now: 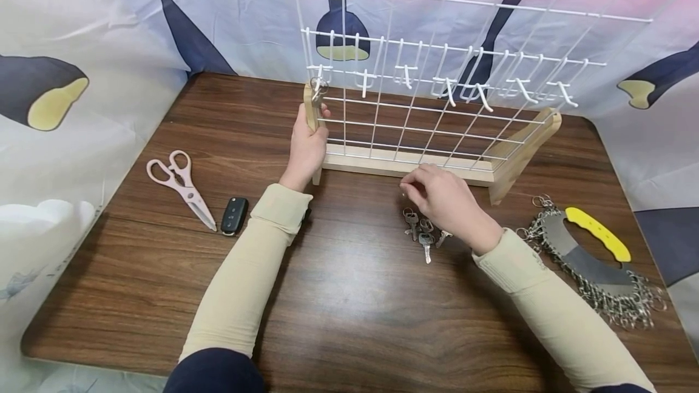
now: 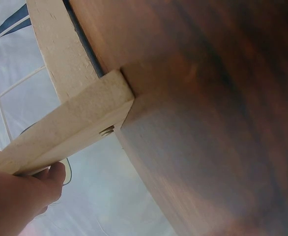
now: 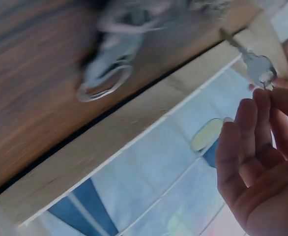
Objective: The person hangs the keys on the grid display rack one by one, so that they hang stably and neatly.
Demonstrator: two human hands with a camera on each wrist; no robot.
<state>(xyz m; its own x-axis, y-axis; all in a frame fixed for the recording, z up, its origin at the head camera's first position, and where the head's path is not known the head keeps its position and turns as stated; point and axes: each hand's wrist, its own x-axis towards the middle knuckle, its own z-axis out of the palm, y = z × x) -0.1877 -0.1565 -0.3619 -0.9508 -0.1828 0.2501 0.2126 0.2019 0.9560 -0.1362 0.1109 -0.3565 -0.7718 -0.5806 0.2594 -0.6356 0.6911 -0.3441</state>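
My left hand (image 1: pixel 308 147) grips the wooden side post (image 2: pixel 70 118) of a white wire grid rack (image 1: pixel 406 117), with the thumb on its near face. My right hand (image 1: pixel 445 199) is in front of the rack's wooden base bar. Its thumb and fingertips pinch a silver key (image 3: pixel 257 66) by its ring end, and the blade hangs down toward the table. In the head view this key is mostly hidden. Below the right hand several loose keys (image 1: pixel 425 240) with rings lie on the table. Another key ring (image 1: pixel 319 84) hangs on the leftmost hook, just above my left hand.
Several white hooks (image 1: pixel 450 92) stick out along the grid. Pink-handled scissors (image 1: pixel 182 190) and a black car key (image 1: pixel 234 216) lie on the left. On the right is a grey curved holder with a yellow handle (image 1: pixel 597 234), ringed with keys. Printed cloth surrounds the brown table (image 1: pixel 349 332).
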